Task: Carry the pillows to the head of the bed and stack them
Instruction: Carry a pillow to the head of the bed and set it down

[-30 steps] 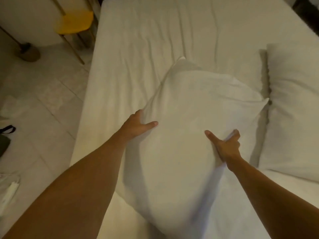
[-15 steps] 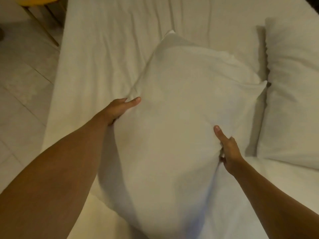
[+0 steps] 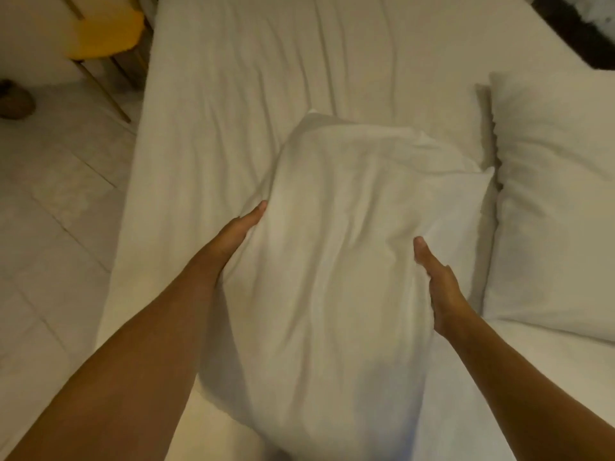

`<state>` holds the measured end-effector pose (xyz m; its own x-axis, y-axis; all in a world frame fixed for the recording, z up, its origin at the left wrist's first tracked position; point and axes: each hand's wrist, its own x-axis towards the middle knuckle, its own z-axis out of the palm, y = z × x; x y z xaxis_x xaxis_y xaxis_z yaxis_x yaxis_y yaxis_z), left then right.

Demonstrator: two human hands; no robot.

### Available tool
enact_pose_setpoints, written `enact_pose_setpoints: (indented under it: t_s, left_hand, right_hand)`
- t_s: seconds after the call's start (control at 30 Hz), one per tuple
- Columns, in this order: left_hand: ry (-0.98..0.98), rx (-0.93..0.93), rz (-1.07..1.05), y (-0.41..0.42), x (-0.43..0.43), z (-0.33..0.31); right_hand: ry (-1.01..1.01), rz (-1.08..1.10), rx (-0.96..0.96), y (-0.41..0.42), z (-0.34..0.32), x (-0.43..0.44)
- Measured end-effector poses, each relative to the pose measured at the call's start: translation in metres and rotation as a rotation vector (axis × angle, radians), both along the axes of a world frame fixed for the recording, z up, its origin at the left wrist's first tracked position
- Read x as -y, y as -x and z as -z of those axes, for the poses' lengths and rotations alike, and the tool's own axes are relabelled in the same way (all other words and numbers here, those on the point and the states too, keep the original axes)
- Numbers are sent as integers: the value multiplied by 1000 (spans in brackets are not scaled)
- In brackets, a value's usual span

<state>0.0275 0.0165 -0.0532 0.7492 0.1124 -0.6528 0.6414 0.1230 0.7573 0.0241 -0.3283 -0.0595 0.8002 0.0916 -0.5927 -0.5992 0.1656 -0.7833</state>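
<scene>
A large white pillow (image 3: 336, 247) is held above the white bed (image 3: 266, 68), its long axis running away from me. My left hand (image 3: 238, 229) grips its left edge, fingers tucked underneath. On the right side my right hand (image 3: 436, 281) clasps the pillow, thumb lying on top. A second white pillow (image 3: 552, 201) lies flat on the bed at the right, just beside the held one.
A yellow chair (image 3: 106, 34) with thin legs stands on the tiled floor (image 3: 56, 194) left of the bed. A brown round object (image 3: 15, 103) sits on the floor at the far left. Something dark (image 3: 575, 24) lies past the bed's top right corner.
Both hands have squeezed inward, so the pillow is narrower and more creased. The view has tilted up again, bringing the chair back into sight.
</scene>
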Motion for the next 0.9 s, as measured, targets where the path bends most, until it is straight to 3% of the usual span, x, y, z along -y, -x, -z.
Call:
enact_pose_setpoints:
  t_s: [0.3,0.5,0.6,0.7,0.9]
  left_hand:
    - [215,10,-185,65,22,-92]
    - [-174,117,-296,72,38,-162]
    - [-235,183,-247,86,46,-200]
    - [-222,328,-235,97,54,-242]
    - [-383,678,-53,104,78,-324]
  right_hand:
    - [163,-189,142,-9,-127,27]
    - [253,-183,248,-13,-187,16]
    - [273,-182,365,-2,-227,14]
    - [320,-210,488,14,-272,19]
    - [456,-197,739,42,-362,46]
